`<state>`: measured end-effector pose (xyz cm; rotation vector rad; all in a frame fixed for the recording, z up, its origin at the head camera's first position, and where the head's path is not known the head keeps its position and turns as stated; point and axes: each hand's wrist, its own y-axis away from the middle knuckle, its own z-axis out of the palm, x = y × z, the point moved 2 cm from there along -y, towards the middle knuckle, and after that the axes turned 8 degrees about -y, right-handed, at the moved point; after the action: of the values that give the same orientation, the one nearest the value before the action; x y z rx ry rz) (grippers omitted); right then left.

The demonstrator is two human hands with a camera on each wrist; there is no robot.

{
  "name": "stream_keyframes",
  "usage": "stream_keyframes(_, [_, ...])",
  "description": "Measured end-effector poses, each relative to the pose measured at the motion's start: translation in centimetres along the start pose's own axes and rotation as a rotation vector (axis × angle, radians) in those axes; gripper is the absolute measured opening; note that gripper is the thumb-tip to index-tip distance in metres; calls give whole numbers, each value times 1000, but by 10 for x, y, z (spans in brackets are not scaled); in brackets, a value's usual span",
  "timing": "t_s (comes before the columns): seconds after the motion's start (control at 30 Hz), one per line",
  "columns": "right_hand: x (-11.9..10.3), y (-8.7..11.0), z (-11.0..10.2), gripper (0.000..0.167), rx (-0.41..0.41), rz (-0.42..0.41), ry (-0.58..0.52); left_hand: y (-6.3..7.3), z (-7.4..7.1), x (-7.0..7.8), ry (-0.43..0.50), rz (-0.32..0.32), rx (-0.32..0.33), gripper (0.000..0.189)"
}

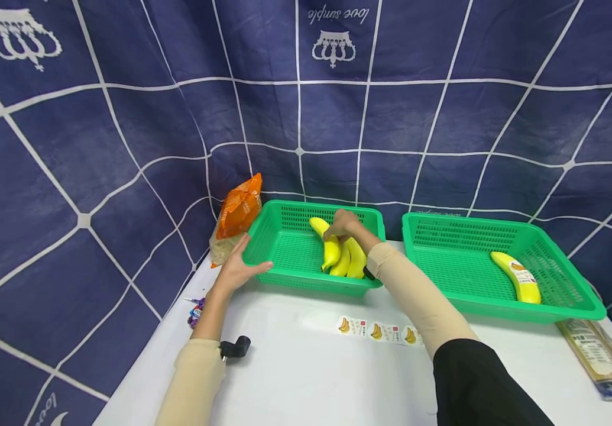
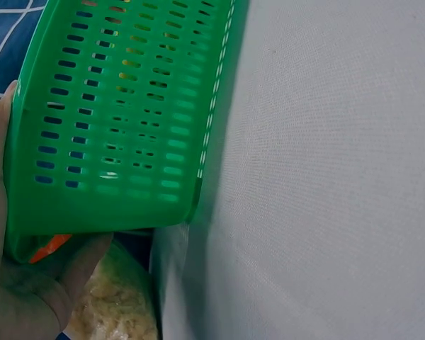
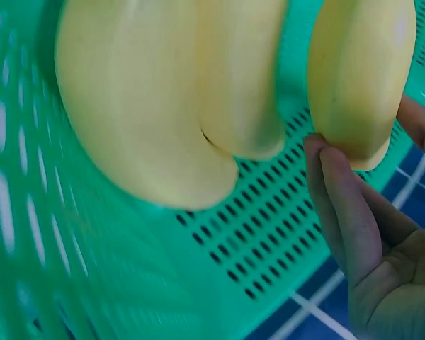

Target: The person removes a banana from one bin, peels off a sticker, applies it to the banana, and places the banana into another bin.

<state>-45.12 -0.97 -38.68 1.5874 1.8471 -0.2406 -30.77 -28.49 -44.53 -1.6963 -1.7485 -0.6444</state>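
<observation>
My right hand [image 1: 345,223] reaches into the left green basket [image 1: 284,277] and holds a yellow banana [image 1: 331,251]. In the right wrist view, the fingertips and thumb pinch that banana's end from opposite sides. Two more bananas, one in the middle [image 1: 342,264] and one at the right [image 1: 357,260], lie beside it without a visible sticker. At the basket's left front corner is my left hand [image 1: 238,269], its thumb and fingers spread. The left wrist view shows that hand against the basket's corner and rim [image 2: 18,205].
A second green basket [image 1: 497,310] on the right contains a banana with a sticker [image 1: 518,278]. A strip of banana stickers [image 1: 376,331] lies on the white table [image 1: 306,378]. An orange bag [image 1: 239,207], small wrapped items [image 1: 196,313] and a flat package [image 1: 604,358] lie around.
</observation>
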Motion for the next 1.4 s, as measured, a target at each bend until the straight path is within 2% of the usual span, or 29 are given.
stream_keyframes(0.17, [-7,18,-20,35,46,-16,-50,-2,-1,2,13,3,-3,110])
stream_keyframes(0.4, [-11,46,-42,29,139,-51,-3,-2,0,0,0,-23,-5,111])
stream_keyframes(0.67, [2,80,-57,38,174,-74,16,0,5,-2,4,-30,-8,111])
stream_keyframes(0.8, [7,104,-69,34,195,-88,9,-2,4,-1,5,-18,-12,111])
stream_keyframes(0.97, [15,128,-84,37,201,-45,16,-6,4,2,2,-5,-13,111])
stream_keyframes(1.13, [29,158,-87,44,191,-54,-8,-6,4,2,-5,-5,-22,111])
stream_keyframes(1.4, [51,214,-74,34,267,-138,54,-5,4,2,-6,5,-32,112])
